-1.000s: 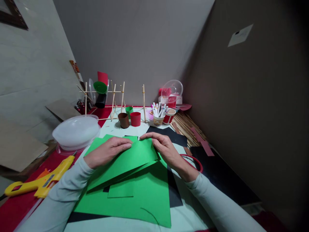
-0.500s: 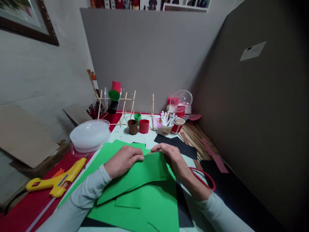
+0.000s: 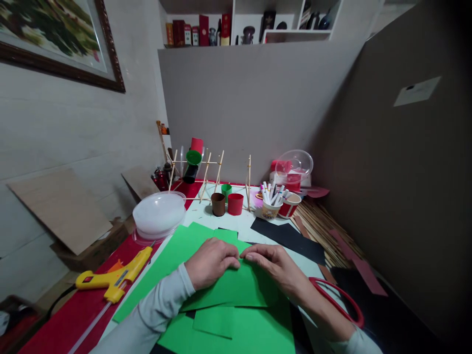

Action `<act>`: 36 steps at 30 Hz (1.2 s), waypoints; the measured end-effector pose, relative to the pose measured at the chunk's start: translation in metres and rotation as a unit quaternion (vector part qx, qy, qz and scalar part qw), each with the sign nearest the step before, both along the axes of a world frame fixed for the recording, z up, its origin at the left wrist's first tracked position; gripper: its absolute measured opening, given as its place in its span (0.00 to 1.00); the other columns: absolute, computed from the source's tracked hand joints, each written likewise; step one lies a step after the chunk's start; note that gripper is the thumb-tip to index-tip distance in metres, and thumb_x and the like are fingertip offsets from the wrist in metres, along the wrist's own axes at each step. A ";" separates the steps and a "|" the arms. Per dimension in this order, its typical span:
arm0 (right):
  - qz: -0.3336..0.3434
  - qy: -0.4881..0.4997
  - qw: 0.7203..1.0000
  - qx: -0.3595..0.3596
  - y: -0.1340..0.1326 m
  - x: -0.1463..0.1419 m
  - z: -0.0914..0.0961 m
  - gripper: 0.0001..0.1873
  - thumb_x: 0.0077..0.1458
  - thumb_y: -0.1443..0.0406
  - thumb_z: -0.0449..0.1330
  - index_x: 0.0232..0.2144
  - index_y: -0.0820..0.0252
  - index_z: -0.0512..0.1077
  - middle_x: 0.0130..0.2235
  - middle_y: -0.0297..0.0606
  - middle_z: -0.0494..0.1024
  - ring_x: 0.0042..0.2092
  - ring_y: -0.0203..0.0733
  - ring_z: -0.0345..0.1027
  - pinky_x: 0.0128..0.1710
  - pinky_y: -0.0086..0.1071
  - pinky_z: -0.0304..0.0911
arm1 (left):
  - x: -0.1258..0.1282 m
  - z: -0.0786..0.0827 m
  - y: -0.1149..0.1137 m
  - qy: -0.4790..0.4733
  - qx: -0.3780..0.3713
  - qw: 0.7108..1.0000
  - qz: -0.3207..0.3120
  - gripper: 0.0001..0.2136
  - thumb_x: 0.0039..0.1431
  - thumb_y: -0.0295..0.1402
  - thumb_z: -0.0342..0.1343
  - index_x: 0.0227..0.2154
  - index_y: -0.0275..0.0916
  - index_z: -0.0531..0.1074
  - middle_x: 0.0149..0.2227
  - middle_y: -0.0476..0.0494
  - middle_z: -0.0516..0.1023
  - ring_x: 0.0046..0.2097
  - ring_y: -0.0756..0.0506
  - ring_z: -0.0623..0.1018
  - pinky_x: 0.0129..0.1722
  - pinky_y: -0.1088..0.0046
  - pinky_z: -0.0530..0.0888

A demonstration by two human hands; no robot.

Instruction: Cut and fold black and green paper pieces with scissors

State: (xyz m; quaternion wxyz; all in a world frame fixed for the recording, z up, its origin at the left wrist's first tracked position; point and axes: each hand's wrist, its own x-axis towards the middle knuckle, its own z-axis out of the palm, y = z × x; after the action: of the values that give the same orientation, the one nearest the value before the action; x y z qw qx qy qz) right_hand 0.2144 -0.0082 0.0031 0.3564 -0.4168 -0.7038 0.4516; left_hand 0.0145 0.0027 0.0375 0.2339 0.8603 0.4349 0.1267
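Note:
Several sheets of green paper [image 3: 265,327] lie overlapping on the table in front of me. My left hand [image 3: 214,263] is closed, its thumb and fingers gripping the far edge of the upper green sheet [image 3: 236,290]. Just to its right, my right hand [image 3: 275,265] pinches the same edge between thumb and fingertips. The two hands almost meet there. A smaller green piece [image 3: 214,322] lies under the near edge of the held sheet.
A yellow glue gun [image 3: 118,278] rests at the left by a white plastic tub [image 3: 158,214]. Brown [image 3: 218,205] and red [image 3: 235,204] paper cups stand ahead near a stick frame [image 3: 220,172]. Markers [image 3: 273,193], black paper [image 3: 287,241] and red-handled scissors [image 3: 342,300] are at the right.
The upper green sheet's raised right side has come down flatter. My right hand has shifted closer to my left along its edge. The camera view has tilted up and turned left.

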 end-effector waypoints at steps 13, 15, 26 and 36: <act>-0.017 -0.087 0.990 0.112 -0.009 -0.003 -0.007 0.19 0.64 0.52 0.55 0.48 0.57 0.75 0.29 0.36 0.79 0.28 0.41 0.66 0.29 0.31 0.57 | -0.001 -0.006 0.004 -0.015 0.002 1.000 -0.012 0.14 0.65 0.36 0.51 0.25 0.40 0.75 0.26 0.48 0.78 0.32 0.46 0.74 0.30 0.72 0.62; -0.023 -0.093 0.988 0.118 -0.010 -0.003 -0.006 0.20 0.65 0.52 0.54 0.49 0.57 0.74 0.28 0.35 0.78 0.25 0.39 0.62 0.27 0.31 0.54 | 0.000 -0.007 0.003 -0.011 0.008 1.000 -0.007 0.13 0.65 0.35 0.52 0.27 0.40 0.76 0.27 0.48 0.80 0.33 0.45 0.75 0.33 0.71 0.63; 0.025 -0.105 0.992 0.069 0.000 0.000 -0.008 0.27 0.64 0.46 0.51 0.30 0.61 0.77 0.27 0.35 0.74 0.29 0.39 0.63 0.30 0.30 0.57 | 0.003 -0.010 0.002 0.016 0.025 1.000 -0.004 0.10 0.63 0.34 0.57 0.28 0.40 0.78 0.28 0.46 0.81 0.33 0.44 0.76 0.32 0.70 0.63; 0.006 -0.138 0.985 0.104 -0.008 -0.003 -0.003 0.29 0.65 0.46 0.48 0.32 0.62 0.77 0.28 0.37 0.74 0.29 0.39 0.61 0.30 0.31 0.55 | 0.002 -0.009 0.004 0.009 0.013 1.000 -0.015 0.09 0.64 0.34 0.57 0.29 0.40 0.78 0.29 0.47 0.82 0.34 0.45 0.76 0.34 0.72 0.64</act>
State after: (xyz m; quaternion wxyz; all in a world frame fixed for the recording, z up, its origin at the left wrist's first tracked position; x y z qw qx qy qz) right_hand 0.2110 -0.0157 -0.0003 0.2946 -0.4313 -0.7917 0.3167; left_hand 0.0166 0.0069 0.0287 0.2205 0.8709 0.4222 0.1211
